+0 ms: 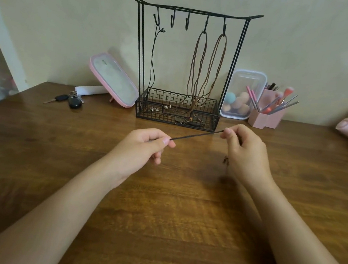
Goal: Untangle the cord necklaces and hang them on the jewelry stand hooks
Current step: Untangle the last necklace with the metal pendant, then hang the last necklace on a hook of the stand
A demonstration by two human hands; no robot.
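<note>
Over a brown wooden table [159,226], I hold a dark cord necklace [196,135] drawn taut between two hands. My left hand [144,145] pinches one end between thumb and forefinger, the other fingers curled. My right hand [246,151] pinches the other end, slightly higher and nearer the stand, with a small brown pendant [226,160] dangling below the palm. Just behind the hands, the black wire jewelry stand [201,11] sits against the wall. A black cord necklace [152,66] hangs from its leftmost hook [156,20]. Two brown cord necklaces [198,70] hang from the two rightmost hooks, their lower ends lying in the stand's mesh basket [203,122]. Left of the stand are a pink-framed mirror [114,79] and keys [69,100]; right of it, a clear box of sponges [242,93] and a pink brush holder [268,118].
</note>
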